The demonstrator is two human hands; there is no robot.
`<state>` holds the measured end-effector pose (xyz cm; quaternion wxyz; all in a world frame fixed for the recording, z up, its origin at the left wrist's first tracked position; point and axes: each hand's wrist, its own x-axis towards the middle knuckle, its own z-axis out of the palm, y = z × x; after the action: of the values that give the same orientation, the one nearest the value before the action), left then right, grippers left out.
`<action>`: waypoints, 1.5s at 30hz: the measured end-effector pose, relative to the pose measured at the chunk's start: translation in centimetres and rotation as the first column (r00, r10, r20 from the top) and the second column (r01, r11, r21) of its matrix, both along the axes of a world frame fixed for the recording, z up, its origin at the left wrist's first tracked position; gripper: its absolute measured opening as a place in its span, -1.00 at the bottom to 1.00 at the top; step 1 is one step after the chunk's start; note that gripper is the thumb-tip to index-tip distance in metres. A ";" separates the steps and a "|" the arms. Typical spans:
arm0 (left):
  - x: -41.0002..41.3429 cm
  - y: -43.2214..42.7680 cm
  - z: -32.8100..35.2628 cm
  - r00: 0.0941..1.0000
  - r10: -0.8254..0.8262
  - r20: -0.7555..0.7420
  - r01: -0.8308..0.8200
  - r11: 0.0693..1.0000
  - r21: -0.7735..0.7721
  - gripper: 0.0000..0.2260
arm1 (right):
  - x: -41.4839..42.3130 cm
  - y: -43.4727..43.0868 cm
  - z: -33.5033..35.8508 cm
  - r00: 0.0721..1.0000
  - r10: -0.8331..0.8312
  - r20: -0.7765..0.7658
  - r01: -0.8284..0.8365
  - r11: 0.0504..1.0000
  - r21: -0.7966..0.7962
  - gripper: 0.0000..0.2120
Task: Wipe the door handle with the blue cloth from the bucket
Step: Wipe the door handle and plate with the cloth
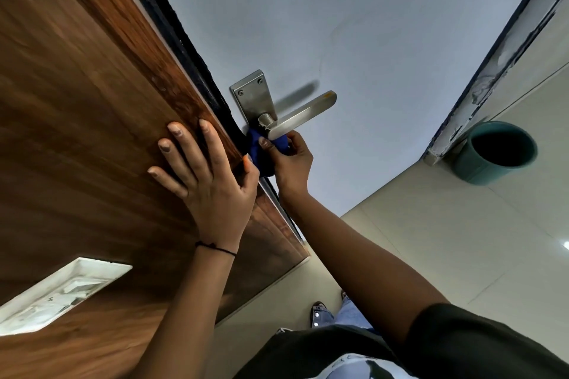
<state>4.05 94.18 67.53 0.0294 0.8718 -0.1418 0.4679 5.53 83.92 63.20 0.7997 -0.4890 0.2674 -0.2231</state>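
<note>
A steel lever door handle (303,115) on a steel backplate (252,95) is fixed to the grey door (354,24). My right hand (291,160) is shut on the bunched blue cloth (258,151) and presses it against the plate just below the base of the lever. My left hand (203,169) lies flat with fingers spread on the brown wooden panel (77,101), its thumb by the door edge next to the cloth. The teal bucket (495,152) stands on the floor at the right.
A black seal strip (178,34) runs along the door edge. A worn door frame (492,58) stands right of the door, with beige floor tiles (462,240) below. A white recessed plate (58,292) sits in the wooden panel. My feet (320,311) are near the door bottom.
</note>
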 end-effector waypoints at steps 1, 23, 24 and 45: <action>0.0 0.0 0.0 1.000 -0.002 0.003 0.002 1.000 -0.002 -0.22 | 0.0 0.1 -0.1 1.000 -0.004 -0.001 0.004 1.000 0.027 -0.70; 0.3 -0.3 -0.1 0.998 0.042 0.043 -0.044 0.998 0.043 -0.22 | -5.7 -9.3 3.0 0.946 -0.278 -0.167 0.191 0.893 -0.407 -0.64; 0.3 -0.3 -0.2 0.998 0.042 0.045 -0.044 0.998 0.040 -0.22 | -5.9 -8.9 3.9 0.950 -0.293 -0.110 0.222 0.878 -0.425 -0.64; 0.5 -0.1 -0.6 0.999 0.044 0.032 -0.046 0.997 0.066 -0.17 | -1.4 -4.8 7.9 0.968 -0.042 -0.246 -0.249 -0.134 -0.959 -0.74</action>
<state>4.52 94.11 66.96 -0.0125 0.8680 -0.1380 0.4768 4.09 79.15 71.09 0.1459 -0.9601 0.0458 -0.2342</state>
